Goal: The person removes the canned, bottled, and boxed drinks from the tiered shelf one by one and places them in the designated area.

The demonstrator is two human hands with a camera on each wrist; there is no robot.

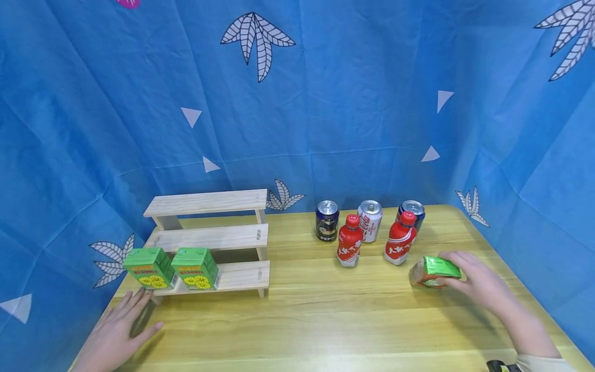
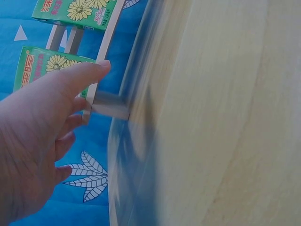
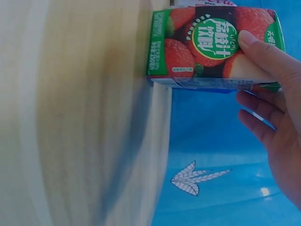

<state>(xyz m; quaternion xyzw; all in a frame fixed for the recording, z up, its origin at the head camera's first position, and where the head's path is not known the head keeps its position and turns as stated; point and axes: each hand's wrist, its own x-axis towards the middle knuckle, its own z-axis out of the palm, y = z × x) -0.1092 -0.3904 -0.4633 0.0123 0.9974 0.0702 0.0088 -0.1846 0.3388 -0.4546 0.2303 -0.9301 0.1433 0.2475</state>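
My right hand [image 1: 483, 287] grips a lychee juice carton [image 3: 207, 47] from its top end, thumb on the printed face. In the head view the carton stands at the right of the table, its green top tilted slightly. My left hand [image 1: 113, 330] has its fingers spread and extended beside the front left corner of a three-step wooden rack [image 1: 244, 276], holding nothing. Whether its fingertips touch the rack I cannot tell. Two green drink cartons with yellow flowers, a left one [image 1: 151, 268] and a right one [image 1: 195, 269], stand on the rack's lowest step.
Behind the juice carton stand two red bottles, one left [image 1: 349, 243] and one right [image 1: 401, 240]. Farther back are a dark Pepsi can [image 1: 327, 222], a white cola can [image 1: 370, 217] and a partly hidden blue can [image 1: 413, 209]. Blue cloth [image 1: 325, 103] hangs around the table [image 1: 297, 320].
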